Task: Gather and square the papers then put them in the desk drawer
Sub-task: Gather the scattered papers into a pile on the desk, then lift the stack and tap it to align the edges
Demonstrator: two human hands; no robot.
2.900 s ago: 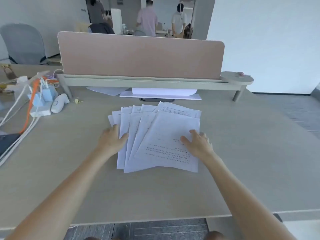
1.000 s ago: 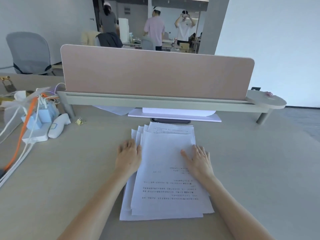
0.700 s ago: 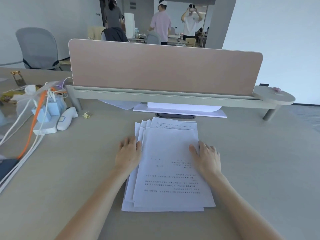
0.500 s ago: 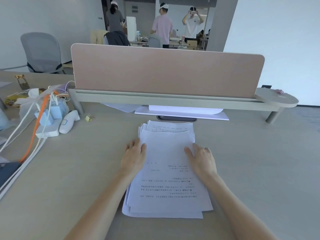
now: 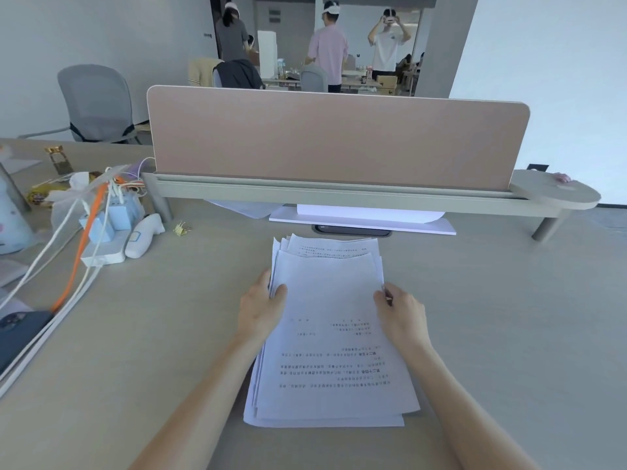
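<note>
Papers (image 5: 330,337) lay flat on desk (image 5: 509,334), long axis running away from the person | left hand (image 5: 261,312) and right hand (image 5: 402,315) pinched opposite long edges, equally near | short edges ragged | drawer unseen.

Clutter beyond the work area

A pink fabric divider panel (image 5: 339,140) stands on the counter; a white power strip (image 5: 103,254) (cables plugged in) lies far left.
</note>
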